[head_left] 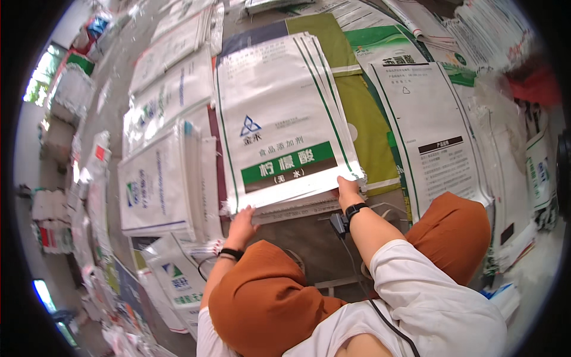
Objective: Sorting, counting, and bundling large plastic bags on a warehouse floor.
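A stack of flat white sacks (279,119) lies in front of me, with green side stripes, a blue triangle mark and a green and brown printed band. Several sacks fan out slightly along its right edge. At the near left corner, my left hand (241,228) touches the sack's edge with its fingertips, its thumb held apart. My right hand (348,190) grips the near right corner, thumb on top; its other fingers are partly hidden. A dark band (231,254) circles my left wrist, and a black watch (356,209) is on my right.
Other sack stacks lie left (156,190) and right (434,137). Olive green sacks (370,119) show beneath and beside the middle stack. A dark box with a cable (339,224) hangs by my right wrist. My orange-brown clad knees (262,297) flank the near side.
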Demonstrator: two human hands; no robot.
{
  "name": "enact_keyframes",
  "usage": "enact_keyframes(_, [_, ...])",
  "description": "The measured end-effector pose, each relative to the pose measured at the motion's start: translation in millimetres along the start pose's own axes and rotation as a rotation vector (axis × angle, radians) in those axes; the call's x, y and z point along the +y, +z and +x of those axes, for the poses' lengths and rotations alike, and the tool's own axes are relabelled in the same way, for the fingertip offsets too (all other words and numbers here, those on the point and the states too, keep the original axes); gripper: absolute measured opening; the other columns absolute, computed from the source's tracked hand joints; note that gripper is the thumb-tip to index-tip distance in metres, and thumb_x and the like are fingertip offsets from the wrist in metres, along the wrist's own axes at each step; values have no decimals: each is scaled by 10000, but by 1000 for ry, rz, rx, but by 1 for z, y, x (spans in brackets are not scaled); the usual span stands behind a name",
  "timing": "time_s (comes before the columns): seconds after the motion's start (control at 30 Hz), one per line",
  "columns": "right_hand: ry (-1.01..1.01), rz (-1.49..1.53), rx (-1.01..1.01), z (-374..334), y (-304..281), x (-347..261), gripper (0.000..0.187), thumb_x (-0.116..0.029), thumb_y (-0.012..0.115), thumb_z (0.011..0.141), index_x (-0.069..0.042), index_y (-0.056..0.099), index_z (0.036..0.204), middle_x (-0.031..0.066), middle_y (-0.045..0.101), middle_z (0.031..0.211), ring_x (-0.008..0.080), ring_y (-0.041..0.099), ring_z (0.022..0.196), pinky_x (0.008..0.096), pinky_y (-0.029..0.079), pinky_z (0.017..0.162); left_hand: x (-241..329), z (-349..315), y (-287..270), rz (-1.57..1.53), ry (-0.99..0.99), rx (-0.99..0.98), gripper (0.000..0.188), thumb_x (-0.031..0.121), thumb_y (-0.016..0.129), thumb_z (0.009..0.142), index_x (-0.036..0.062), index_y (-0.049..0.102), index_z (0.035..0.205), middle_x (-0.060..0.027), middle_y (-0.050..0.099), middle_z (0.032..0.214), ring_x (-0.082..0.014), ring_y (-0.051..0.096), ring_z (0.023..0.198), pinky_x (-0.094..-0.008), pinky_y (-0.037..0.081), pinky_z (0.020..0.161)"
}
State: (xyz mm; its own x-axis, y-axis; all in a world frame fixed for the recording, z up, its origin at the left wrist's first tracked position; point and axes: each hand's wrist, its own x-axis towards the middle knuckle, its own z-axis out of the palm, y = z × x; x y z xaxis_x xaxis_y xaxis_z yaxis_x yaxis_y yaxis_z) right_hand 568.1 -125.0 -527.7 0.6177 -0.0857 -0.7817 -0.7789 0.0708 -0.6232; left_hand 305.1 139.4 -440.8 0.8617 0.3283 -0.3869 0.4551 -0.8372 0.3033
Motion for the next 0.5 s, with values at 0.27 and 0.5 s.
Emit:
enact_keyframes(0.27, [107,-381,83,-27,17,-3,484,-279,614,919,112,612,1203,301,616,1250,430,613,1144,497,516,954,34,-177,-212,-352,-336,339,386,135,634,961,-31,586,1306,-173,660,1264,-226,662,1122,-325,516,961])
enact_keyframes(0.5, [122,-346,1,-29,12,2,412,-329,659,905,29,698,1104,251,682,1148,408,653,1080,480,524,923,280,-307,-350,-384,-282,844,279,145,558,1007,-25,600,1223,-143,681,1163,-229,689,993,-321,519,873])
